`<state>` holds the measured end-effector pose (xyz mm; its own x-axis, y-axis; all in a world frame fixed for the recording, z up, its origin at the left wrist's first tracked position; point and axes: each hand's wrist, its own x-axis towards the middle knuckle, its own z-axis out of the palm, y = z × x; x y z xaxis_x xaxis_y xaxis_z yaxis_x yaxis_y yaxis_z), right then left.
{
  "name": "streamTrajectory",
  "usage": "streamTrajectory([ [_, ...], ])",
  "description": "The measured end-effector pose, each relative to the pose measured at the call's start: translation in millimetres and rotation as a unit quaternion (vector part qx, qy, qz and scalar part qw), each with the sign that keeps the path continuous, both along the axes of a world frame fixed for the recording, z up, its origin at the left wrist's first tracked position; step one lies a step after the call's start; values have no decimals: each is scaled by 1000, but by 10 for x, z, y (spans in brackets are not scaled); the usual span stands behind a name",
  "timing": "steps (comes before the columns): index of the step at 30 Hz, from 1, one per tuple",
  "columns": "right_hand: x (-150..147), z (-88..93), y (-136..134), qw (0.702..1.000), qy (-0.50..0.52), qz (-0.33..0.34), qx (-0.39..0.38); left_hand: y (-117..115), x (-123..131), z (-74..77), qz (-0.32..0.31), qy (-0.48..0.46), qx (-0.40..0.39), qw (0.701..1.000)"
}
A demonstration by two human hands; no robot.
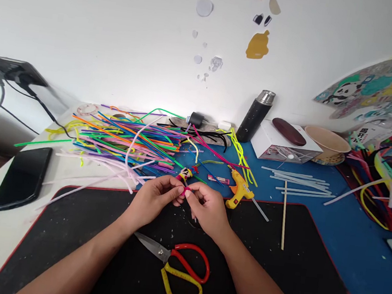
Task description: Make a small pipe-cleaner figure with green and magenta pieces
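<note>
Between my two hands is a small pipe-cleaner figure (186,174), with yellow, black, white and magenta parts and a bit of red and blue at its top. My left hand (158,194) pinches its lower magenta part from the left, thumb against fingers. From the right, my right hand (206,207) pinches the same magenta part, its fingertips nearly touching the left ones. Fingers hide much of the lower figure. Scissors (169,253) with one red and one yellow handle lie below my hands on the black mat (125,271). A yellow glue gun (239,189) rests right of my right hand.
A pile of coloured pipe cleaners (129,139) spreads at the back left, near a phone (22,179). Glue sticks (300,180) and a wooden stick (283,218) lie right. Behind stand a black thermos (255,116), a white box (270,141) and a bowl (327,140).
</note>
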<state>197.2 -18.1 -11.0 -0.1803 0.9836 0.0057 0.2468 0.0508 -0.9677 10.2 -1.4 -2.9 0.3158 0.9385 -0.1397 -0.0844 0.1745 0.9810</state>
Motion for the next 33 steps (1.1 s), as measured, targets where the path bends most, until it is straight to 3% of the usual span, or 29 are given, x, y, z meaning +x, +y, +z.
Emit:
streamTrajectory([
  [7, -4, 2, 16, 999, 39, -1, -31, -2, -26, -1, -17, -3, 13, 1000],
  [16, 29, -16, 18, 994, 83, 26, -67, -48, -77, 9, -38, 155, 192, 968],
  [33, 46, 18, 23, 989, 107, 43, -96, -45, -88, 41, -39, 174, 232, 956],
])
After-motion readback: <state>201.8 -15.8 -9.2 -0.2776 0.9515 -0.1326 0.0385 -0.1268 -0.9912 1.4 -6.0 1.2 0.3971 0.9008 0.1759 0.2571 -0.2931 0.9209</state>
